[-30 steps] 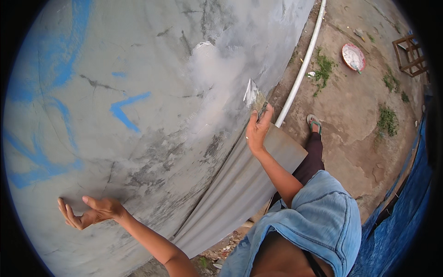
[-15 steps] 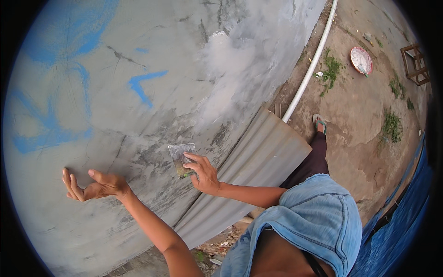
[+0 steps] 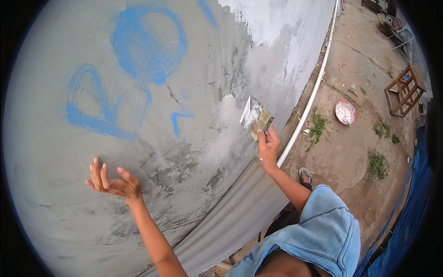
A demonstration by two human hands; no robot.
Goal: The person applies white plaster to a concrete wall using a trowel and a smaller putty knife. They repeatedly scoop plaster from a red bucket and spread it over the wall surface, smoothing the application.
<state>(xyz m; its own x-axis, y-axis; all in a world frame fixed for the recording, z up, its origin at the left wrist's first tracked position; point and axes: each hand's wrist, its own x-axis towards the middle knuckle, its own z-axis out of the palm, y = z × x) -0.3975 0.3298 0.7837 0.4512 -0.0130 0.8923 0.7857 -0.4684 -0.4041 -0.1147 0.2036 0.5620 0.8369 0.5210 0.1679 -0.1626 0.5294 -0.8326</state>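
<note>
A grey wall (image 3: 194,74) with blue painted marks fills the left and middle of the head view. My right hand (image 3: 268,148) grips a thin flat rectangular plate (image 3: 259,116) by its lower corner, thumb on its face. White paste coats the plate's left edge, and the rest is smeared and stained. Behind the plate, a pale patch (image 3: 230,115) of white paste lies on the wall. My left hand (image 3: 115,183) holds nothing; its fingers are spread and slightly curled against or close to the wall. Whether they touch it I cannot tell.
A grey corrugated sheet (image 3: 244,198) leans along the wall's base, beside a white pipe (image 3: 315,90). On the ground to the right are a red-rimmed basin (image 3: 345,112) of white paste, weeds (image 3: 378,164) and a wooden frame stool (image 3: 397,94). Blue tarpaulin (image 3: 404,207) hangs at far right.
My right hand has moved up and right with the plate, turning it so its white-coated edge shows. My left hand remains open by the wall. The view has shifted, showing more blue marks.
</note>
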